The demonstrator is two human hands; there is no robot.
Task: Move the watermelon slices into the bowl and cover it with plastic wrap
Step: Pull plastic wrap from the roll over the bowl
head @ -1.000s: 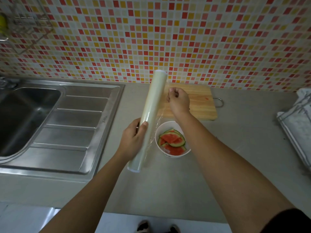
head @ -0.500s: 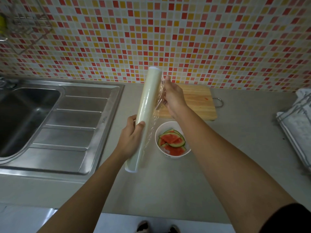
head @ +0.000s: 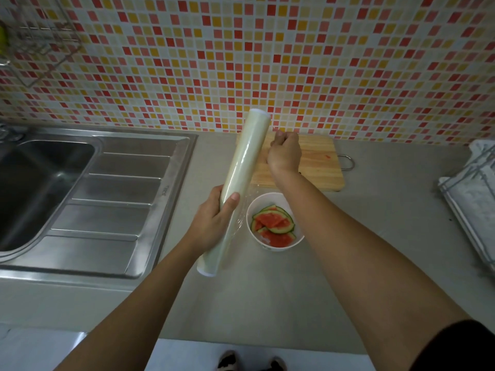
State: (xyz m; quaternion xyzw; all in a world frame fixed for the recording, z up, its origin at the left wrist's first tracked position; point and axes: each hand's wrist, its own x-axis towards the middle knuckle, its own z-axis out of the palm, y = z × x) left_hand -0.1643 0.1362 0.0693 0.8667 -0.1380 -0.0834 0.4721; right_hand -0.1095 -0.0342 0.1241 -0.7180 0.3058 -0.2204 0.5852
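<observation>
A mosaic wall [head: 294, 62] of small red, orange, yellow and white tiles is filling the upper half of the frame. A wire rack [head: 40, 41] is hanging on it at the upper left. Below, a pale grey countertop [head: 388, 210] is stretching across the middle, with a stainless steel sink [head: 34, 188] and its ribbed drainboard [head: 117, 204] sitting at the left. Soft, even light is falling on everything. A whitish floor [head: 187, 354] is showing along the bottom edge.

A steel sink [head: 40, 188] with a ribbed draining board [head: 112, 210] is set into the grey bench [head: 375, 236]; a wooden chopping board [head: 318, 162] lies against the tiled wall [head: 294, 62], a folded cloth [head: 474, 188] far right, a wire rack [head: 40, 36] upper left
</observation>
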